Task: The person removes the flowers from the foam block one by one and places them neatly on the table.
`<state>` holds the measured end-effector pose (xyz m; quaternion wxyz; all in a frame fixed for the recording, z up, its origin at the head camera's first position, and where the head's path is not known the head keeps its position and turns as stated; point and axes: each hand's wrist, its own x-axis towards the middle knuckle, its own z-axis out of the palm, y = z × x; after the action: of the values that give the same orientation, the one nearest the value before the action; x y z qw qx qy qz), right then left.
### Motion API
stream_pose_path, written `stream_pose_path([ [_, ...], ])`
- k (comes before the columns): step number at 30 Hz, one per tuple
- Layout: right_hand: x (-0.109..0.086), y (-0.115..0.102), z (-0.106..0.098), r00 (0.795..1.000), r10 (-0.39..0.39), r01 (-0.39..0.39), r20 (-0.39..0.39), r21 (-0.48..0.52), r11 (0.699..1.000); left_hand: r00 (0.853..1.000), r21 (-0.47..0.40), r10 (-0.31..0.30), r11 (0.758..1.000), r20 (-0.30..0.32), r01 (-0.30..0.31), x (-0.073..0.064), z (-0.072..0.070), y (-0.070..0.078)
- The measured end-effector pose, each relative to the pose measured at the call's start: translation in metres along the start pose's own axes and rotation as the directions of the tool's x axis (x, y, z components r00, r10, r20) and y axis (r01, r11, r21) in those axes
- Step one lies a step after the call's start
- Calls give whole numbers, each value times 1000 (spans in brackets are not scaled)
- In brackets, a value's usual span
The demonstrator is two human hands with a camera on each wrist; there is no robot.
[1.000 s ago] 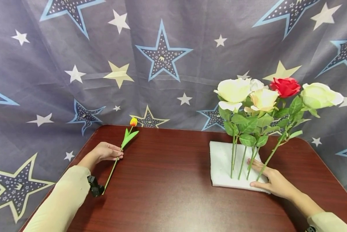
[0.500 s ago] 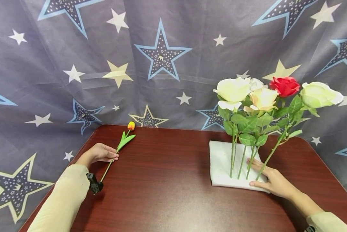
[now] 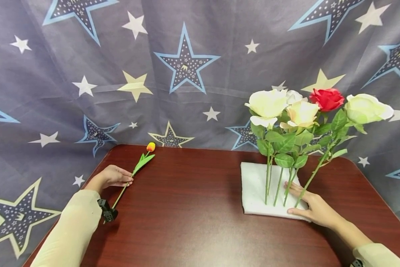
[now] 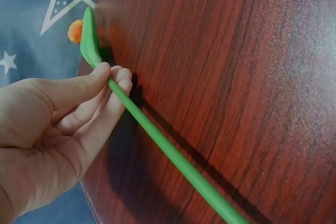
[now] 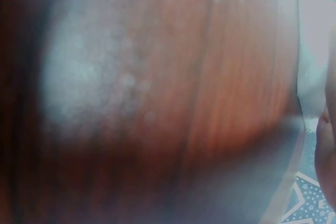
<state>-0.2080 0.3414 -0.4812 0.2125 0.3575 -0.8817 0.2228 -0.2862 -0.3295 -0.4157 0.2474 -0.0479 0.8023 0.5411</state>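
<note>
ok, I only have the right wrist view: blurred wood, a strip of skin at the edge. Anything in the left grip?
Observer: Yes. The left grip pinches a tulip by its stem.

Operator: And the right one? Can't see what it's on.

Observer: Head view shows the right grip resting at the right side of a white pad.

Operator: Anything standing on that pad?

Observer: Yes, long-stemmed flowers: five blooms show, only one of them red.
</note>
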Motion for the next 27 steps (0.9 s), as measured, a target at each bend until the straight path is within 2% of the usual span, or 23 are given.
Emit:
stream_pose_path([
  [8,-1,0,0,1000,8,-8,-2,4,1000,994,39,13,999,-110,-8,-4,2,-3],
  [13,-1,0,-1,1000,12,-12,-1,-1,1000,986,133,31,991,-167,-9,-7,5,-1],
  [17,-2,0,-1,1000,13,-13,-9,-1,1000,982,216,36,976,-184,4,-6,3,2],
  [19,-2,0,-1,1000,15,-15,-7,-3,1000,984,245,56,970,-167,-13,-5,-1,2],
  [21,-2,-1,0,1000,17,-17,0,-6,1000,979,277,86,960,-187,-31,-5,-3,2],
  [23,-1,-1,0,1000,20,-20,6,-8,1000,963,346,138,937,-230,-52,-5,0,6],
  [24,-1,-1,0,1000,21,-21,8,-11,1000,950,403,176,913,-256,-60,-6,3,9],
  [26,-1,-1,-1,1000,20,-20,8,-16,1000,916,500,246,864,-318,-59,-5,14,18],
  [27,-1,-1,-1,1000,18,-18,5,-20,1000,900,545,283,836,-330,-63,-4,20,24],
])
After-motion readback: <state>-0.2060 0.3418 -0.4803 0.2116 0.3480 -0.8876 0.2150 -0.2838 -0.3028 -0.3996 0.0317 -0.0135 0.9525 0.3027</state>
